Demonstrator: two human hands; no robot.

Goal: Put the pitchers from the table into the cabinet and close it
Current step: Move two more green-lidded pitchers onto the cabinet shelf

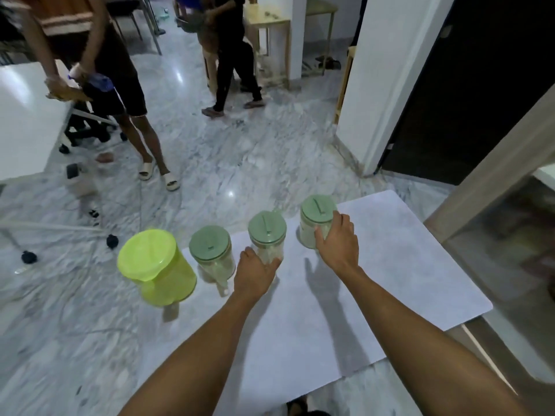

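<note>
Four pitchers were lined along the far edge of the surface (390,280). The third pitcher (267,238) was gripped by the left hand (255,273), the fourth pitcher (316,220) by the right hand (338,240).

We see a desk (405,280) with a smooth, matt white top that gives off no glare. On it the lime-yellow pitcher (156,268) looks like opaque plastic with a soft sheen on its lid. The three other pitchers (214,259) (267,244) (312,232) have clear, see-through walls, plastic or glass we cannot tell, under matt sage-green lids that look like plastic. The floor (240,163) is polished marble, grey-veined and glossy, with bright lamp reflections. Our bare hands (255,274) (338,241) lie against the clear walls. Beyond, a pale wooden table (270,22) looks matt.
</note>
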